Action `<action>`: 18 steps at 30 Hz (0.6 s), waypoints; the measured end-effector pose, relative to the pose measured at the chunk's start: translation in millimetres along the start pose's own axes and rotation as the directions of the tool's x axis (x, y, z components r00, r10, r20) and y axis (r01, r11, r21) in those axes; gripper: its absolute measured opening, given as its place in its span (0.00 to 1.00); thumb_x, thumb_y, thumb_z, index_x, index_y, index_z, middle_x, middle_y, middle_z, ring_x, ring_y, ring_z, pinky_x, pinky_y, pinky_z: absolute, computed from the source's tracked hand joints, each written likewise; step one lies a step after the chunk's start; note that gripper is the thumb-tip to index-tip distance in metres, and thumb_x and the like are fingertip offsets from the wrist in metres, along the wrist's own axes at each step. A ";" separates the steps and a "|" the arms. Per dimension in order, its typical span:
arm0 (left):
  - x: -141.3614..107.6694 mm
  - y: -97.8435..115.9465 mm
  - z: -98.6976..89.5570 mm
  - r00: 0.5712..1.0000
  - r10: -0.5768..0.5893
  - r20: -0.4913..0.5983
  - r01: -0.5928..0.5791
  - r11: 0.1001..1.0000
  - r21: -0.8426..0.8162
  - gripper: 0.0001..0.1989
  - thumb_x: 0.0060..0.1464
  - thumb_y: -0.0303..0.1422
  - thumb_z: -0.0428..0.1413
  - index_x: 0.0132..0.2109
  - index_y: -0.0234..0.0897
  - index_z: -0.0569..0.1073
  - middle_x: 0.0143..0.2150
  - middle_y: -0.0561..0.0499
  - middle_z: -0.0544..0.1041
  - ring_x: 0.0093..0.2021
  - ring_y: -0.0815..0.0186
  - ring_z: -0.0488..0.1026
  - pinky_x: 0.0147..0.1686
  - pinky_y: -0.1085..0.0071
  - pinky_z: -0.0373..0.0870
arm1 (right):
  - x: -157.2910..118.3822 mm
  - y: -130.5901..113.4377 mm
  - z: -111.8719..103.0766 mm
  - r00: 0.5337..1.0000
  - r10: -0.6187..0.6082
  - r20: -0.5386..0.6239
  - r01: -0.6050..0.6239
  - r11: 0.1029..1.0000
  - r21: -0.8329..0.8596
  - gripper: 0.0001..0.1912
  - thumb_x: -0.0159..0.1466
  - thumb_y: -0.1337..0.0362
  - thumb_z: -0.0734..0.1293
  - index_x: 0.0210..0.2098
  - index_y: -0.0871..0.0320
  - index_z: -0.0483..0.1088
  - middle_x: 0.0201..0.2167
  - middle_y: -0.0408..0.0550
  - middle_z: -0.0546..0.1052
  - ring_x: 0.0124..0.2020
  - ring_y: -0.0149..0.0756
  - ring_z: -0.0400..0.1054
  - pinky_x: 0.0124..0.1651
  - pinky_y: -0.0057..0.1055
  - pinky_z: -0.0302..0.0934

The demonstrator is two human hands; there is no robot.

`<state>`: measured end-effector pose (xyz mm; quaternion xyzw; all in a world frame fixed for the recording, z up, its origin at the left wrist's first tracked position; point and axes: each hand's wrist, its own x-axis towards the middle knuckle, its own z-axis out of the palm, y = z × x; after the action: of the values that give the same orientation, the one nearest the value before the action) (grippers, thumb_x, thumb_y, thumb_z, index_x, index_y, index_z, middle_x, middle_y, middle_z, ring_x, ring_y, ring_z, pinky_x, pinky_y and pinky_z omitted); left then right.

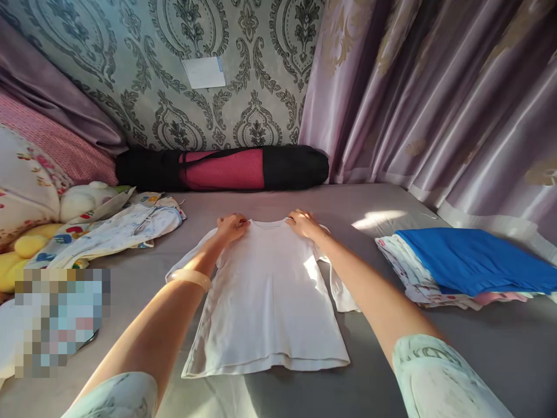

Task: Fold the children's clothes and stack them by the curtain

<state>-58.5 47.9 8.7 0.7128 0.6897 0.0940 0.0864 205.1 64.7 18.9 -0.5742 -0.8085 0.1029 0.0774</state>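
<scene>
Pinching the white long-sleeved shirt [270,290] near both shoulders, left hand [234,227] and right hand [303,224] should tension evenly: neckline [268,223] level, hem [261,364] smooth.

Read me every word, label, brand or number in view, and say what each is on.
No text is legible.
Paper on the wall: too blurred to read.
Folded clothes at right: small red marks, too small to read.
Pixelated patch: unreadable.
White long-sleeved shirt: none visible.
</scene>
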 end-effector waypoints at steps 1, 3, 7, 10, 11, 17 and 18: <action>1.6 2.6 2.6 1.000 -0.002 -0.006 0.002 1.000 -0.005 0.15 0.62 0.39 0.48 0.45 0.39 0.76 0.50 0.41 0.78 0.54 0.50 0.71 0.50 0.56 0.61 | 0.3 -2.1 2.3 1.000 0.008 -0.014 -0.008 1.000 -0.005 0.15 0.72 0.59 0.57 0.49 0.56 0.72 0.54 0.54 0.73 0.59 0.44 0.62 0.58 0.38 0.53; 2.2 5.0 8.9 0.999 -0.011 -0.044 0.011 1.000 -0.007 0.15 0.63 0.39 0.48 0.47 0.38 0.75 0.50 0.40 0.77 0.54 0.50 0.71 0.49 0.57 0.62 | -0.7 -4.3 8.1 0.999 0.010 -0.037 -0.011 1.000 -0.030 0.15 0.72 0.60 0.57 0.49 0.57 0.71 0.54 0.55 0.73 0.58 0.45 0.62 0.57 0.38 0.54; -4.6 5.4 20.4 0.994 -0.010 -0.110 0.011 1.000 0.009 0.18 0.65 0.39 0.43 0.51 0.34 0.71 0.51 0.38 0.76 0.54 0.49 0.69 0.50 0.56 0.61 | -2.7 -3.8 21.5 0.993 0.010 -0.114 -0.019 0.997 -0.078 0.17 0.73 0.59 0.55 0.52 0.59 0.69 0.54 0.57 0.72 0.57 0.47 0.62 0.56 0.40 0.55; -10.2 7.9 23.1 0.992 -0.004 -0.129 0.015 0.996 0.083 0.20 0.66 0.39 0.41 0.53 0.32 0.70 0.52 0.36 0.74 0.54 0.48 0.68 0.51 0.56 0.60 | -0.9 0.3 23.2 0.993 0.007 -0.120 -0.010 1.000 -0.023 0.17 0.73 0.58 0.55 0.53 0.58 0.69 0.54 0.55 0.72 0.56 0.46 0.63 0.56 0.39 0.55; -11.4 9.2 22.7 0.991 0.001 -0.134 0.015 0.993 0.119 0.21 0.66 0.39 0.40 0.53 0.32 0.70 0.52 0.35 0.73 0.54 0.48 0.67 0.51 0.55 0.60 | -0.9 3.0 20.1 0.994 0.004 -0.109 -0.001 1.000 0.022 0.17 0.72 0.58 0.56 0.53 0.58 0.69 0.54 0.55 0.72 0.56 0.44 0.64 0.56 0.37 0.56; -17.0 24.6 12.4 0.978 0.075 -0.193 -0.024 0.967 0.255 0.21 0.65 0.37 0.42 0.59 0.32 0.66 0.57 0.33 0.68 0.56 0.47 0.64 0.52 0.53 0.59 | -47.4 29.6 -31.6 0.978 0.073 -0.197 -0.039 0.985 0.169 0.15 0.69 0.62 0.58 0.51 0.58 0.69 0.47 0.52 0.76 0.44 0.37 0.70 0.44 0.29 0.59; -18.5 30.3 11.1 0.976 0.088 -0.198 -0.036 0.966 0.255 0.21 0.65 0.37 0.42 0.59 0.33 0.66 0.57 0.34 0.69 0.56 0.48 0.64 0.52 0.54 0.59 | -64.2 32.4 -41.0 0.990 0.058 -0.131 -0.035 0.986 0.165 0.14 0.69 0.61 0.58 0.49 0.57 0.70 0.42 0.49 0.78 0.39 0.36 0.70 0.39 0.28 0.58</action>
<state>-27.1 28.5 5.4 0.7255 0.6785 0.0829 -0.0798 265.7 17.7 49.8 -0.5904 -0.7767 0.1310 0.1761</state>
